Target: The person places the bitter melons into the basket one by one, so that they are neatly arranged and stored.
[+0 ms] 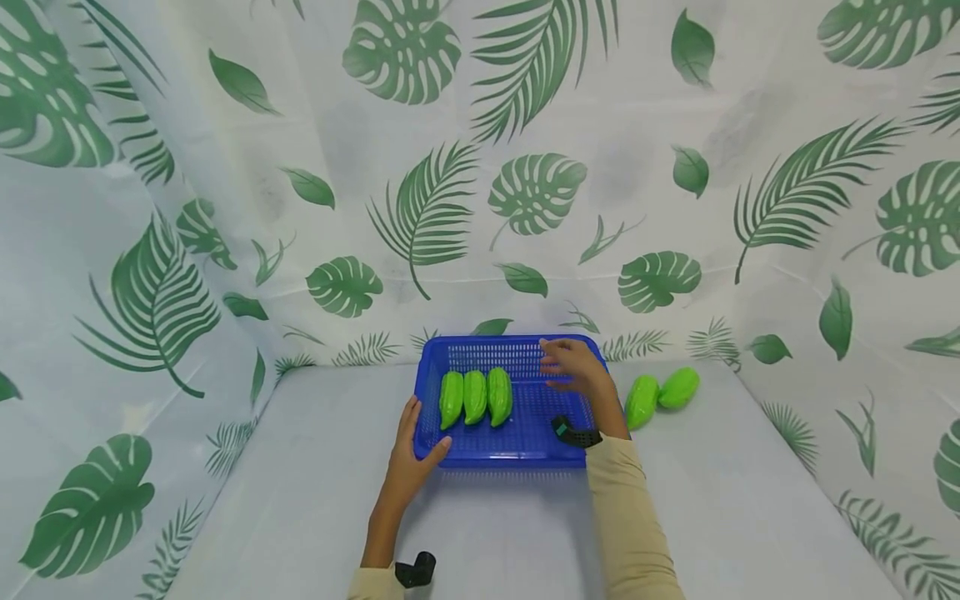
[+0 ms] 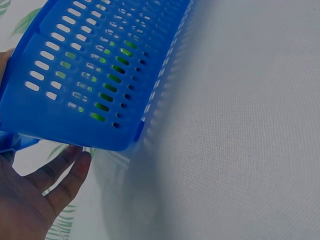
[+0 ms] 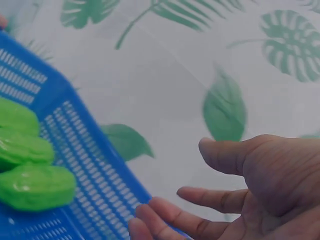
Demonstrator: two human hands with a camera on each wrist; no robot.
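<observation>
A blue plastic basket (image 1: 517, 456) with slotted sides holds several glossy, bright green, ridged gourds (image 1: 475, 397), lined up side by side in its left half. My left hand (image 1: 407, 467) rests at the basket's front left corner, thumb over the rim and fingers along the left side. In the left wrist view, two straight fingers reach toward the basket wall (image 2: 65, 117). My right hand (image 1: 577, 367) hovers over the basket's right part, fingers spread and nothing held. The right wrist view shows that palm (image 3: 275, 175) beside the basket's rim, apart from the gourds (image 3: 37, 187).
Right of the basket, two more green gourds, one upright (image 1: 642, 402) and one slanted (image 1: 679, 388), lie close together on the white tabletop (image 1: 300, 500). A white sheet with green leaf prints (image 1: 465, 242) rises behind and at both sides. Each wrist wears a black camera band.
</observation>
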